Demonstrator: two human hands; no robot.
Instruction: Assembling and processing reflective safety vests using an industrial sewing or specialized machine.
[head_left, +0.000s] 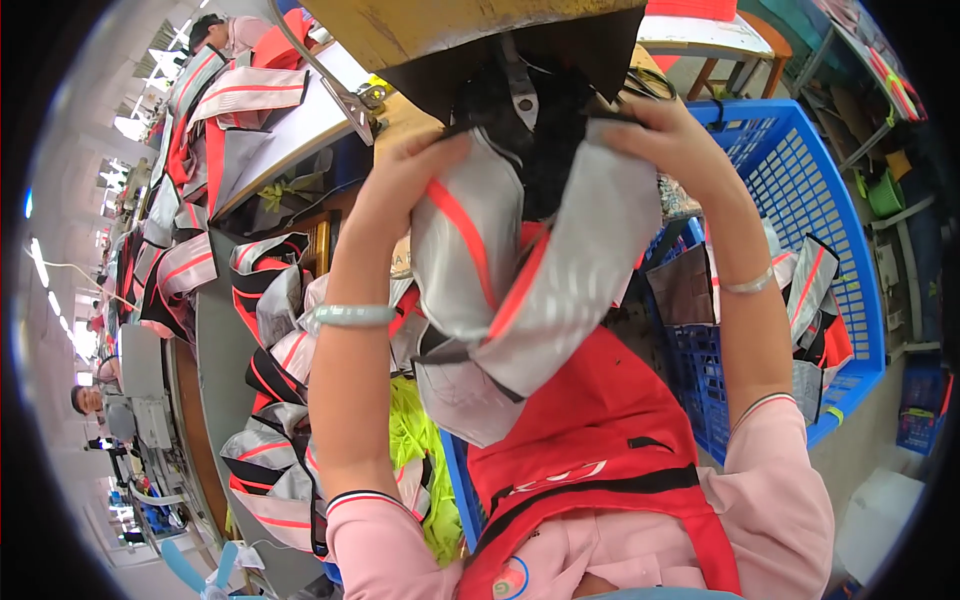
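Bright workshop; lit ceiling tubes (40, 262) far left of the left hand (425, 165); white-topped table (345, 65) beyond that hand, leftward; second white table (690, 32) beyond the right hand (670, 135), orange-brown wooden stool (780, 52) beside it; metal rack (862, 75) farther right; greyish floor (856, 465) right of and below the right hand; pale-blue fan (200, 572) low left of the left hand.

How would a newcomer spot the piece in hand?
Find the red apron. Just above it in view, between the left hand and right hand, is a grey fabric piece with orange-red stripes. Unlike the similar pieces piled at left, both hands hold it.
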